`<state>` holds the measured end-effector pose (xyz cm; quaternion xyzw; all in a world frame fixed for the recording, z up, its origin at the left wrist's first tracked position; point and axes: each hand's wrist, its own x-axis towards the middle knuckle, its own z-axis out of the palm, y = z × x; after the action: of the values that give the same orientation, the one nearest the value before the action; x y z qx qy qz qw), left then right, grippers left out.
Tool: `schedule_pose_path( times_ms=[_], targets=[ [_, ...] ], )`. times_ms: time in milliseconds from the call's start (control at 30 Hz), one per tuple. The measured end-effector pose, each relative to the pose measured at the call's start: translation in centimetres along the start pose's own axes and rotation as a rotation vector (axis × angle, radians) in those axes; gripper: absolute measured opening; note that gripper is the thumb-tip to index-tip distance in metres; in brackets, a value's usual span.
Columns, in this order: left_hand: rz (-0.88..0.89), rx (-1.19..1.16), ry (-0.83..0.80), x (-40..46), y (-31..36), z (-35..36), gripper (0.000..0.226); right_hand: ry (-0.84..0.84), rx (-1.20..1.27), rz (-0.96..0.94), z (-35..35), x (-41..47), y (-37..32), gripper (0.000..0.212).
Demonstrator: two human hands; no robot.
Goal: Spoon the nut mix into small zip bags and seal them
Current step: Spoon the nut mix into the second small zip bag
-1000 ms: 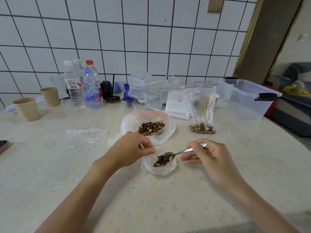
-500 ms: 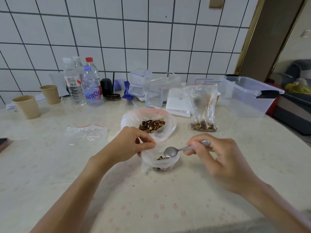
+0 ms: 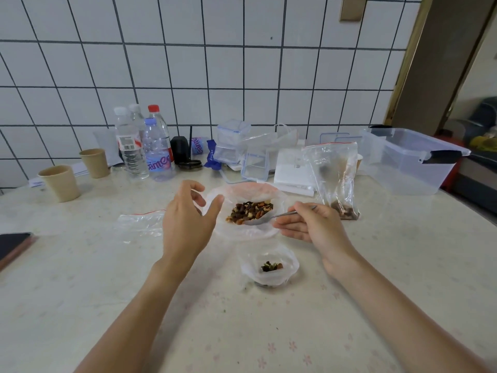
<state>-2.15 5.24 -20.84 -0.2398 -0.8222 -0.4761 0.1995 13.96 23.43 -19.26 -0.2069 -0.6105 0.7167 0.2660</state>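
Fingers (image 3: 289,226) of the right hand (image 3: 314,227) are curling round the handle of a metal spoon (image 3: 259,219) and pinching it, with the bowl of the spoon lying at the near edge of the nut mix (image 3: 250,212). That mix is sitting in a wide, open plastic bag (image 3: 250,230) at the middle of the counter (image 3: 80,278). The left hand (image 3: 187,224) is hovering just left of this bag, its fingers spread and relaxed, gripping nothing, the thumb reaching toward the bag's rim; whether it is touching the plastic is unclear.

Nearer the front edge, just below the wide bag, a small zip bag (image 3: 270,266) is standing open with a little mix inside. A second zip bag (image 3: 336,179) with mix at its bottom is standing upright to the right, behind the right hand. An empty zip bag (image 3: 139,224) is lying flat to the left of the left hand.

Along the back edge by the tiled wall, water bottles (image 3: 145,146) and two paper cups (image 3: 60,183) are standing at the left, clear plastic boxes (image 3: 234,141) in the middle, and a large clear tub (image 3: 406,162) at the right. A dark phone (image 3: 12,244) is lying at the left edge.
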Motion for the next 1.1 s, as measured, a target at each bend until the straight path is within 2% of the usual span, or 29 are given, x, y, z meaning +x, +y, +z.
schedule_pose_path(
  times_ms=[67,133,233,300,400,467,600,767,900,1100],
  targets=[
    [-0.059,0.050,0.005,0.0,-0.8,0.3,0.052,-0.027,-0.031,0.001,0.9,1.0,0.5,0.028],
    [-0.108,0.073,-0.063,-0.1,-1.3,0.8,0.065,-0.051,-0.056,0.004,1.7,2.0,1.0,0.028],
    [-0.243,-0.072,-0.215,-0.2,-1.6,1.7,0.079,-0.068,-0.093,0.034,2.7,3.4,1.7,0.029],
    [-0.274,-0.140,-0.263,-0.3,-1.8,2.2,0.068,-0.053,-0.145,0.066,3.0,4.2,2.3,0.032],
    [-0.227,-0.192,-0.258,-0.4,-1.9,2.5,0.030,-0.006,-0.146,0.092,2.8,5.0,3.3,0.032],
    [-0.238,-0.258,-0.260,-0.3,-2.0,2.7,0.022,0.014,-0.084,0.101,2.6,5.3,3.9,0.029],
    [-0.213,-0.301,-0.242,-0.2,-1.8,3.0,0.017,0.047,0.008,0.048,2.9,5.8,4.7,0.025],
    [-0.183,-0.325,-0.264,-0.3,-1.5,3.3,0.015,0.085,-0.162,-0.095,3.4,6.1,5.4,0.025],
    [-0.160,-0.327,-0.277,-0.4,-1.6,3.3,0.022,0.108,-0.108,-0.039,3.1,6.2,5.2,0.023],
    [-0.190,-0.342,-0.272,-0.3,-1.8,3.2,0.024,0.102,-0.174,-0.096,3.4,6.0,5.5,0.018]
  ],
)
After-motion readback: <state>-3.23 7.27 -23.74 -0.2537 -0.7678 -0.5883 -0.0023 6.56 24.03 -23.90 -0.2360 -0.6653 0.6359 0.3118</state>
